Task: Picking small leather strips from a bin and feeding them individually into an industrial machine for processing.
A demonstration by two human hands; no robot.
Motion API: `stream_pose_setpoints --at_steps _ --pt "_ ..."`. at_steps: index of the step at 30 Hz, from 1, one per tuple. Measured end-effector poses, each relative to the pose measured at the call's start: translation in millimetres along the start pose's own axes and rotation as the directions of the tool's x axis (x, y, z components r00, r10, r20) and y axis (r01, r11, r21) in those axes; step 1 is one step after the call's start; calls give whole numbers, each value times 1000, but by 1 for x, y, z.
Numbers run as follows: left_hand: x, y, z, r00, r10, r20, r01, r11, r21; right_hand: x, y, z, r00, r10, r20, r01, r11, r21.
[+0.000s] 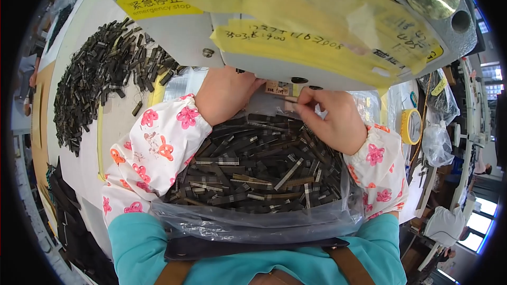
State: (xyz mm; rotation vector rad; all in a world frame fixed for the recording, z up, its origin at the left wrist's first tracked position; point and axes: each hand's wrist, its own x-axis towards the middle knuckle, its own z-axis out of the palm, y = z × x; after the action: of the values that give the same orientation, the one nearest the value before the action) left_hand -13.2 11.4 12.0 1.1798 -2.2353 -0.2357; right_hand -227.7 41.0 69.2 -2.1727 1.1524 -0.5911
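Note:
My right hand (338, 121) is closed in a pinch in front of the machine head (296, 68), thumb and forefinger pressed on the end of a thin dark strip (285, 99). My left hand (224, 95) reaches in under the machine's lower edge. Its fingertips are mostly hidden there, so what they hold cannot be seen. Between the hands, a small tan label (277, 87) sits on the machine. Below them, a clear plastic bag (253, 224) lies open before my body, heaped with short dark fabric strips (253, 163), some with pale, shiny bands.
To the left, a large pile of small dark folded pieces (100, 74) covers part of the pale table (119, 116). A yellow tape roll (411, 126) and a crumpled clear bag (437, 145) are at the right. The taped machine housing overhangs both hands. Dark cloth (74, 216) lies lower left.

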Motion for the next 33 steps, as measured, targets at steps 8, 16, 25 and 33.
stream_pose_setpoints --at_steps 8,16,25,33 --pt "0 -3 7 996 85 -12 -86 975 -206 5 39 7 926 -304 -226 245 935 -256" --pt "-1 0 -5 989 146 -6 -146 989 20 7 42 8 926 -343 -158 245 864 -441" --pt "1 -4 -5 952 298 -76 -290 952 101 6 50 2 918 -374 -136 317 894 -316" --pt "-1 0 -6 953 299 -42 -298 954 20 6 44 9 937 -306 -167 221 892 -394"
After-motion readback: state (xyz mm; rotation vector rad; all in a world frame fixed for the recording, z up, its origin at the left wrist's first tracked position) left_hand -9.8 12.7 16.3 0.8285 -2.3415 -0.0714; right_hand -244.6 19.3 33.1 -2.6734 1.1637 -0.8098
